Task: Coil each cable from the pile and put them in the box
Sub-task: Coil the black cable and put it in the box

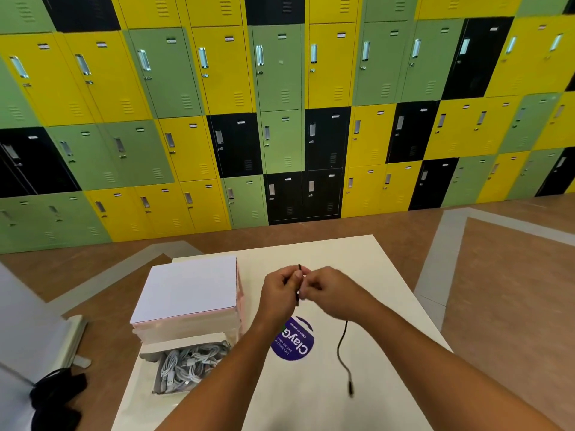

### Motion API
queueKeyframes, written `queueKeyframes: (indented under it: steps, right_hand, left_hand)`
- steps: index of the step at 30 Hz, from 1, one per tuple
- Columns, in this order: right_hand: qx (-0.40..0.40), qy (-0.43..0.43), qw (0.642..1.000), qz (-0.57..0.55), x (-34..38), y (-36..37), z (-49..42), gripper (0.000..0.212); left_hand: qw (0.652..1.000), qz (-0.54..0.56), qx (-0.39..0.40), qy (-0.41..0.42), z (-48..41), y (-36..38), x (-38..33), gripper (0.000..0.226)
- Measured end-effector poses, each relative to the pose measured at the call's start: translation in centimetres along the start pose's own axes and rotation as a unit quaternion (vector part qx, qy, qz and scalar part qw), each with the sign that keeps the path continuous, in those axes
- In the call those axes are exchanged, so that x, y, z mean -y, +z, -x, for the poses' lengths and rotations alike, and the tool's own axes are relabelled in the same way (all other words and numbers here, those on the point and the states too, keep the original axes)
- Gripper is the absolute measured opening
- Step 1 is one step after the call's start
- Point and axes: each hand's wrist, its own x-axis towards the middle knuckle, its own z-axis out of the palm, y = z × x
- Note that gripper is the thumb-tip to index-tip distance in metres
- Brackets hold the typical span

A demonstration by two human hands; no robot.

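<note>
Above the middle of the white table [373,275], my left hand [281,287] and my right hand [326,290] meet, both pinching a thin black cable [341,343]. One end sticks up between my fingers. The rest hangs below my right wrist, and its plug dangles near the table surface. The open box [149,356] at the near left holds several coiled white cables [186,365]. Its white lid [186,290] stands tilted up behind it. My left forearm hides part of the box's right side.
A round purple sticker [295,340] lies on the table under my hands. A black bag [59,396] sits on the floor at the left. Yellow, green and black lockers [280,119] fill the wall beyond the table.
</note>
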Motion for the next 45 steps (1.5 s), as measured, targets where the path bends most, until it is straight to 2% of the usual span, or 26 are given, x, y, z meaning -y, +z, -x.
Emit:
queueKeyframes:
  steps: [3,6,9,14,19,23,26,29,31,35,38,40,42,45]
  right_hand:
    - [-0.035,-0.006,0.999,0.040,0.8,-1.6,-0.4,0.018]
    - [-0.088,-0.006,0.995,0.042,0.1,-2.6,-0.9,0.013]
    - [-0.097,-0.009,0.995,-0.003,-0.7,-2.4,-1.0,0.012]
    - [-0.066,-0.006,0.994,-0.091,-1.2,-1.7,-0.9,0.018]
    - [-0.090,0.011,0.981,-0.173,-1.8,-1.0,-0.6,0.021]
    - [-0.062,0.053,0.965,-0.249,-2.0,-0.3,-0.2,0.025]
    - [-0.039,0.079,0.962,-0.257,-2.4,0.5,0.2,0.028]
    - [0.026,0.114,0.970,-0.212,-2.8,2.2,1.0,0.026]
    - [0.064,0.121,0.974,-0.179,-2.8,3.2,1.3,0.023]
    - [0.093,0.085,0.988,-0.087,-1.5,2.7,1.1,0.021]
    - [0.066,0.034,0.997,-0.013,-0.5,1.0,0.8,0.019]
    - [0.036,0.009,0.999,0.024,0.0,-0.2,0.4,0.019]
    - [0.014,0.002,0.998,0.066,0.2,-1.2,0.1,0.018]
    - [-0.044,0.002,0.997,0.067,-0.1,-2.1,-0.3,0.011]
  left_hand:
    - [0.998,-0.007,0.056,-0.033,0.3,-0.7,0.5,0.030]
    - [0.985,0.069,0.128,-0.089,0.7,-0.7,-0.2,0.034]
    - [0.971,0.136,0.159,-0.114,0.7,-0.9,-0.8,0.035]
    - [0.969,0.154,0.145,-0.125,0.5,-1.0,-0.6,0.036]
    - [0.961,0.220,0.114,-0.123,0.5,-0.4,-1.1,0.034]
    - [0.948,0.280,0.102,-0.115,0.3,-0.4,-1.6,0.034]
    - [0.943,0.304,0.073,-0.114,0.1,-0.3,-1.8,0.031]
    - [0.938,0.334,-0.001,-0.094,-0.6,0.1,-1.6,0.027]
    - [0.954,0.289,-0.047,-0.069,-0.9,0.2,-1.4,0.024]
    - [0.992,0.089,-0.083,-0.017,-0.5,-0.3,-0.6,0.020]
    - [0.999,-0.037,-0.026,0.008,-0.3,-1.2,0.7,0.022]
    - [0.997,-0.074,0.038,0.005,0.0,-1.6,1.1,0.026]
    - [0.993,-0.061,0.095,-0.021,0.3,-2.0,1.1,0.029]
    - [0.986,-0.017,0.149,-0.073,0.4,-1.9,0.2,0.032]
